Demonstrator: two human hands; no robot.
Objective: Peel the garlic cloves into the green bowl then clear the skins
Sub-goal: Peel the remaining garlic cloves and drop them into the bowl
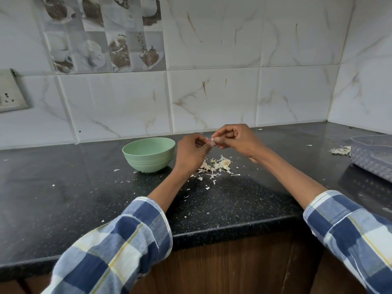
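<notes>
The green bowl (149, 154) stands on the black counter (63, 187), left of my hands; its inside is hidden from this angle. My left hand (189, 152) and my right hand (235, 141) meet above the counter and both pinch one small garlic clove (210, 142) with a flake of skin sticking up from it. Below the hands lies a pile of pale garlic skins (218, 165), with scattered flakes around it.
A grey patterned plastic container (373, 155) sits at the counter's right edge, with a second small heap of skins (341, 150) beside it. A tiled wall runs behind the counter and a wall socket (10, 92) is at the far left.
</notes>
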